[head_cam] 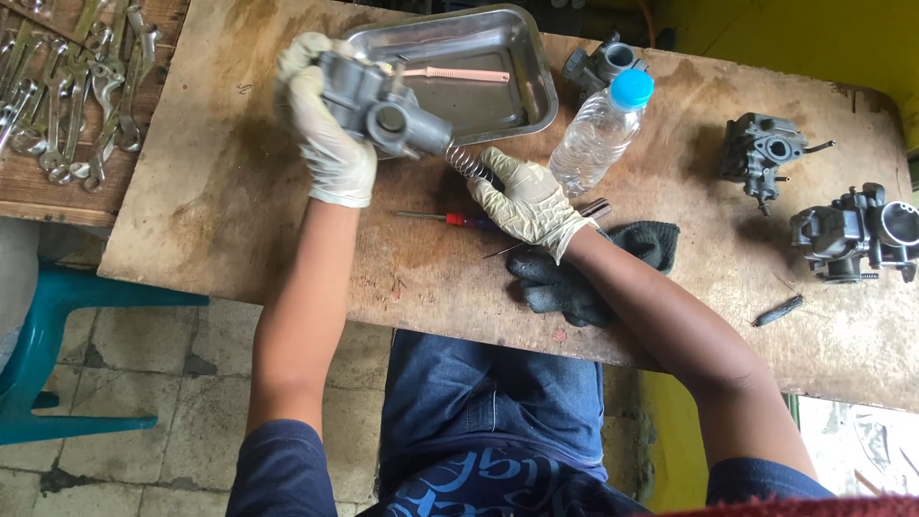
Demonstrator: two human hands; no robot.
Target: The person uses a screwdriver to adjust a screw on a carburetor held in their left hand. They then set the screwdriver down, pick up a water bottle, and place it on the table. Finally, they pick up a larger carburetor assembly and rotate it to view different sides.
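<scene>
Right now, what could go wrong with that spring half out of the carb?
1. The spring is stretched between the carb in the left hand and the right hand; a slipped grip could fling it off the table.
2. The bottle stands close by the right hand and could get knocked over.

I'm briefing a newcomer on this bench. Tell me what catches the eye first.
First, the grey carburetor, raised over the wooden table in the gloved left hand, while the right hand grips the coil spring sticking out of it. Behind them lie a steel tray and a blue-capped bottle.
</scene>
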